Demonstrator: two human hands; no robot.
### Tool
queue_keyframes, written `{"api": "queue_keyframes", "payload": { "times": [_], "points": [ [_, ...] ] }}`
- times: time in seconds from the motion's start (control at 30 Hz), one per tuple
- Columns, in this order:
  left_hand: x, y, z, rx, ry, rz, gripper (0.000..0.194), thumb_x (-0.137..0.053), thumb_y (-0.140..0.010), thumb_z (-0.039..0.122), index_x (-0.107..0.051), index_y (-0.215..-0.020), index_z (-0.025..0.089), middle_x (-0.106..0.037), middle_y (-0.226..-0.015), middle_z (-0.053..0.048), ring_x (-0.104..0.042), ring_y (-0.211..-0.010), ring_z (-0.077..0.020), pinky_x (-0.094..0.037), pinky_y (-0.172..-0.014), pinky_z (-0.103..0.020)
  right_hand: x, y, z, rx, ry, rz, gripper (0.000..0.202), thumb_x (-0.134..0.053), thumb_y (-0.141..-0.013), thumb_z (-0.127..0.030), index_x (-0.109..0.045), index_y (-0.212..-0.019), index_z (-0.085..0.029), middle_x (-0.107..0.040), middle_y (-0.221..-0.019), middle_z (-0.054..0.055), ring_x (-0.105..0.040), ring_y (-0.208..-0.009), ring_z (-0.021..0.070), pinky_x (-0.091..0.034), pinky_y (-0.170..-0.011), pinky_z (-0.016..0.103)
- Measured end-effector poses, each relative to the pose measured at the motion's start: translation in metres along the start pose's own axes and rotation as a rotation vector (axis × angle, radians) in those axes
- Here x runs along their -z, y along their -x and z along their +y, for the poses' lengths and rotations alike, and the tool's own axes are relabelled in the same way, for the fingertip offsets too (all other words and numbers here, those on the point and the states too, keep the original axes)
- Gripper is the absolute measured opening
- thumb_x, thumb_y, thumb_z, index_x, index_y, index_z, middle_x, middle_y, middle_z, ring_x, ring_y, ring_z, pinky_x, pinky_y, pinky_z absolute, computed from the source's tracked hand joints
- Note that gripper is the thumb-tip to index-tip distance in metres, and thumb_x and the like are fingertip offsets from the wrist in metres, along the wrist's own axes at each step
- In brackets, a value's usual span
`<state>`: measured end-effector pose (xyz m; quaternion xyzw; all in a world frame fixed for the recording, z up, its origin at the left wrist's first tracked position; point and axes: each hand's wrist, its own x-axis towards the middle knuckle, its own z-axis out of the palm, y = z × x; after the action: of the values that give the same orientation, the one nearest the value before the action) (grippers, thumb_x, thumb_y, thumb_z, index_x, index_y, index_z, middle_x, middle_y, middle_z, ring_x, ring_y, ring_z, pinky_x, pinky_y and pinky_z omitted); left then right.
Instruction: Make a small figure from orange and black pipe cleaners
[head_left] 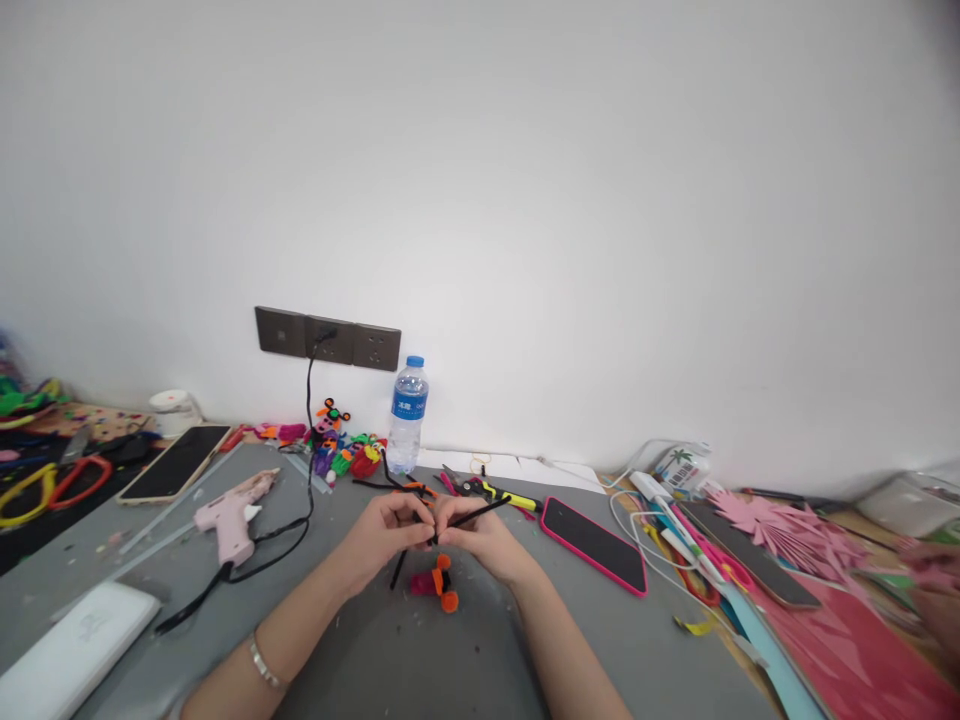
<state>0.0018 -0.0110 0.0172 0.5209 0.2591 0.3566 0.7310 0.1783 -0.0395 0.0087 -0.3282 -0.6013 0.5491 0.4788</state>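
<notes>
Both my hands meet over the middle of the grey mat (352, 660), fingertips pinched together. My left hand (390, 530) and my right hand (480, 540) grip a black pipe cleaner (484, 512) between them; one end sticks out to the upper right, and a black length hangs below on the left. The exact bend at the fingertips is hidden. Just beneath lies a small pipe-cleaner figure (436, 583) in magenta, orange and black. Behind my fingers are an orange-and-black piece (418, 489) and yellow-and-black pliers (495, 491).
A pink glue gun (229, 515) with its cord lies left, near a white power bank (79, 645). A water bottle (409, 415) stands by the wall beside colourful pipe-cleaner figures (352, 455). To the right are a pink-edged phone (594, 545), cables and pink paper (840, 640). Another person's hand (937, 590) shows far right.
</notes>
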Motion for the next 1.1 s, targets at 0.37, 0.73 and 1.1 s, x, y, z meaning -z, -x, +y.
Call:
{"api": "queue_keyframes", "payload": {
  "times": [0.37,0.73,1.1],
  "points": [
    [0.014,-0.011,-0.012,-0.084,-0.299,0.105,0.028,-0.075,-0.066,0.029,-0.063,-0.09,0.019,-0.065,-0.067,0.002,-0.057,-0.06,-0.0141,-0.044,-0.056,-0.023,0.011,-0.004,0.005,0.038,0.084,0.212,0.013,-0.073,-0.073,-0.029,-0.065,-0.07,-0.019,-0.059,-0.071,0.0,-0.052,-0.069,0.0143,-0.041,-0.064,0.025],
    [0.009,-0.008,-0.006,-0.191,-0.461,0.157,0.027,-0.061,-0.078,0.043,-0.069,-0.078,0.017,-0.068,-0.074,-0.003,-0.059,-0.069,-0.0176,-0.042,-0.061,-0.024,0.002,-0.009,0.011,0.251,0.301,0.306,0.016,-0.074,-0.073,-0.029,-0.064,-0.064,-0.021,-0.058,-0.071,0.001,-0.055,-0.072,0.0161,-0.044,-0.065,0.028],
    [0.01,-0.008,-0.007,-0.009,-0.258,0.133,0.038,-0.067,-0.071,0.052,-0.059,-0.068,0.015,-0.047,-0.059,0.005,-0.036,-0.05,-0.0082,-0.023,-0.048,-0.02,-0.006,-0.007,0.006,0.082,0.109,0.3,0.018,-0.075,-0.07,-0.032,-0.063,-0.077,-0.02,-0.065,-0.074,0.001,-0.061,-0.07,0.016,-0.049,-0.066,0.028]
  ]
}}
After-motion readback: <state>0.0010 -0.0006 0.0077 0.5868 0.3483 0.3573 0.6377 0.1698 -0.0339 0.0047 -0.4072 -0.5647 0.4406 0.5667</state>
